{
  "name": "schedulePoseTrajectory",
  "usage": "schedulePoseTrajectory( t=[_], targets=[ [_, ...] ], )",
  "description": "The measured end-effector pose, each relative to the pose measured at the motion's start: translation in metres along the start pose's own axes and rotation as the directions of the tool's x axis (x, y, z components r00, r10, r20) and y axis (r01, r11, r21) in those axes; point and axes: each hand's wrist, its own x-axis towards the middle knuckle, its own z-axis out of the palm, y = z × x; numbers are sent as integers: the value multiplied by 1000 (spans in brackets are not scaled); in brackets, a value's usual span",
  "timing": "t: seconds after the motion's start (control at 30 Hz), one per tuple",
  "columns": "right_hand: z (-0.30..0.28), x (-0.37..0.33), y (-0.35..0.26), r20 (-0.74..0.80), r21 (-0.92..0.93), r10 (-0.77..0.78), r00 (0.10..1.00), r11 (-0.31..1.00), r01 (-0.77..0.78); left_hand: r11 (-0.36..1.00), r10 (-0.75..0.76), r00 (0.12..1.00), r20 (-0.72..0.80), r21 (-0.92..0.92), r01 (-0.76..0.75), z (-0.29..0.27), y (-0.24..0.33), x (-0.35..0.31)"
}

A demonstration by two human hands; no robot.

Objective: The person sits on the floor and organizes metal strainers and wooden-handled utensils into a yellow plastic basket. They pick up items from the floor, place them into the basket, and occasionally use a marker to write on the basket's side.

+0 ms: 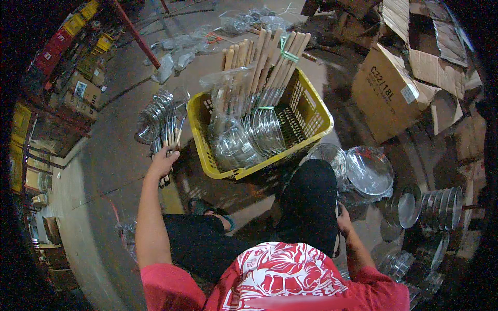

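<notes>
To the left of the basket, my left hand [164, 161] is closed round the wooden handles of a bundle of metal skimmers [155, 116]. Their round wire heads lie nested on the floor beyond the hand. My right hand [344, 222] is low beside my right thigh, its fingers curled and partly hidden; a slim thing shows by it, too dim to name. In front of me stands a yellow plastic basket [199, 147]. It holds more long wooden-handled skimmers [264, 129] with round heads down, some wrapped in clear plastic, others tied with green bands.
Round metal strainers [370, 171] sit in clear plastic right of my knee, with rows of wire-rimmed ones [441, 207] farther right. Cardboard boxes [391, 96] stand at the far right. Loose plastic wrap [181, 54] lies behind the basket. A rack with bins [65, 44] lines the left.
</notes>
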Motion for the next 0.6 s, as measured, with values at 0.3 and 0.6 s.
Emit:
schedulePoseTrajectory(
  t=[0.3,0.6],
  targets=[
    [-59,-49,-91,-131,33,-187,974,981,192,998,-1,999,39,58,-1,11,6,20],
    [-95,-30,-102,50,50,-133,990,990,130,997,-18,1000,23,69,16,-18,4,4]
  ],
)
